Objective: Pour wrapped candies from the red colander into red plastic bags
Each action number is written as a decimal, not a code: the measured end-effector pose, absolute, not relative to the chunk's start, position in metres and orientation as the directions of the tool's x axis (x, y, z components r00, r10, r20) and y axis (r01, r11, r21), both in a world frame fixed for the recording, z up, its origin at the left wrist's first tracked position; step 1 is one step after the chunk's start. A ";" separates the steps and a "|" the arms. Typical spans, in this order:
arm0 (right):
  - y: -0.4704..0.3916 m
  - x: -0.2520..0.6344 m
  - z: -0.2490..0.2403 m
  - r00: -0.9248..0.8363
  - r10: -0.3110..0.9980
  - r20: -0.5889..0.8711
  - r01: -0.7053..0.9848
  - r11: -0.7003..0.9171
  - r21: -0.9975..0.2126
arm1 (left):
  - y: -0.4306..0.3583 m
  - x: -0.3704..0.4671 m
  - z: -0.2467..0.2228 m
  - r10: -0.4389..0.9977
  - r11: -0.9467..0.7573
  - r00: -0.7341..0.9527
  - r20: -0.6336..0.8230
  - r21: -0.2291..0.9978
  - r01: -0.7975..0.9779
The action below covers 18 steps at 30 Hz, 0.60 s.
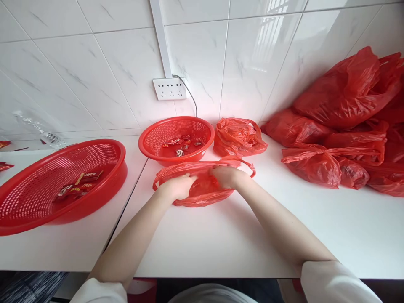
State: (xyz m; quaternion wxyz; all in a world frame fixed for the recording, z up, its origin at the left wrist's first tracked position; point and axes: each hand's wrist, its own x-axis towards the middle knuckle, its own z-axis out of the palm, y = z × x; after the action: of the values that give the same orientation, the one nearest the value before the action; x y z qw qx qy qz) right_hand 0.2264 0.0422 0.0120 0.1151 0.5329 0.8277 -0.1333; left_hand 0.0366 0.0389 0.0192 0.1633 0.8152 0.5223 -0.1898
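A thin red plastic bag [205, 199] lies spread on the white table with its mouth gaping upward. Both my hands reach into that mouth. My left hand [181, 186] is at the bag's left side, fingers stretched inward and partly hidden. At the right side, my right hand [225, 176] points its fingers down inside, apart from the left one. Neither hand shows anything held. Just behind the bag stands a round red plastic basket [148, 145] with several small wrapped snacks [179, 152] at its bottom.
A larger red basket [118, 162] with several wrapped snacks [77, 187] stands at left. A filled red bag [240, 136] sits beside the middle basket. Several filled red bags [344, 97] are piled right. A plastic bottle [41, 130] lies back left; a power socket [170, 89] is on the tiled wall.
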 end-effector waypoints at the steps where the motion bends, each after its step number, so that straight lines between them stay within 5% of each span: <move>1: 0.046 0.231 0.011 -0.380 0.851 -0.364 0.923 0.375 -0.085 | 0.040 0.033 0.023 0.791 -0.383 0.354 -0.499 0.049 0.923; 5: 0.049 0.248 0.018 -0.331 0.854 -0.401 0.942 0.325 -0.086 | 0.032 0.028 0.048 0.810 -0.407 0.452 -0.374 0.198 0.892; 8: 0.041 0.251 0.030 -0.484 0.854 -0.193 0.852 0.409 -0.326 | 0.027 0.030 0.062 0.769 -0.519 0.615 -0.174 0.391 0.760; 11: 0.035 0.244 0.033 -0.566 0.824 -0.006 0.732 0.499 -0.464 | 0.033 0.026 0.057 0.756 -0.565 0.645 -0.115 0.382 0.731; 18: 0.050 0.246 -0.003 -0.412 0.847 -0.335 0.904 0.333 -0.269 | 0.054 -0.007 0.006 0.807 -0.430 0.532 -0.257 0.362 0.827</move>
State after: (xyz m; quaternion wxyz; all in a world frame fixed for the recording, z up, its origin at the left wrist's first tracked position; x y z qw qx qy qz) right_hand 0.2463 0.0502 -0.0026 0.0672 0.5378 0.8138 -0.2098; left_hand -0.0071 0.0541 0.0065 0.2270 0.8453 0.4831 -0.0222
